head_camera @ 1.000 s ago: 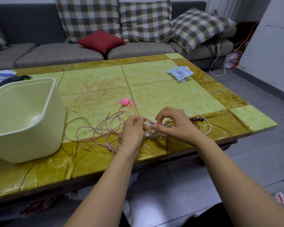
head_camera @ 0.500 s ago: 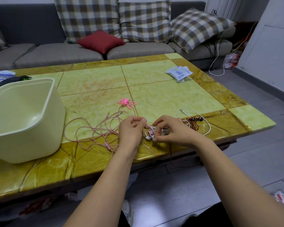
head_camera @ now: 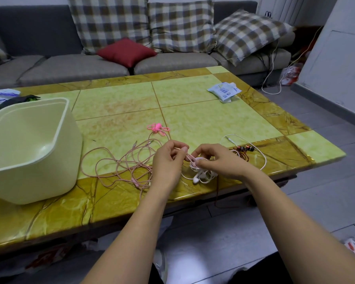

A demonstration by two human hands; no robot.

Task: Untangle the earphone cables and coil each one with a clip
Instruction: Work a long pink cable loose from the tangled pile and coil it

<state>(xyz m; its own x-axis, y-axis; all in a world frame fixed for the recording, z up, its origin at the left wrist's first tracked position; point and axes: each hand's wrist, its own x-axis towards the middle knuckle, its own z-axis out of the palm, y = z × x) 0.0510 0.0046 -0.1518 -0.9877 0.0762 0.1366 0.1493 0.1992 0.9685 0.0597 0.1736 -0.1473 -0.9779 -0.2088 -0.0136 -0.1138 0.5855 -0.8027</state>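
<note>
- Left hand (head_camera: 168, 160) and right hand (head_camera: 217, 160) both pinch the white earphone cable (head_camera: 201, 171), bunched at the surface's (head_camera: 193, 111) near edge.
- Pink earphone cable (head_camera: 119, 165) lies tangled left of them.
- Pink clip (head_camera: 157, 128) sits beyond.

Counter: green-and-yellow marble-tiled counter (head_camera: 203, 119)
Tub: cream square plastic tub (head_camera: 49, 187), upright, 9 o'clock on the counter
Packet: flat white-and-blue packet (head_camera: 224, 92), 1 o'clock
Sofa: grey fabric sofa (head_camera: 70, 68), 12 o'clock, bearing checked cushions (head_camera: 109, 21) and one red cushion (head_camera: 125, 51)
</note>
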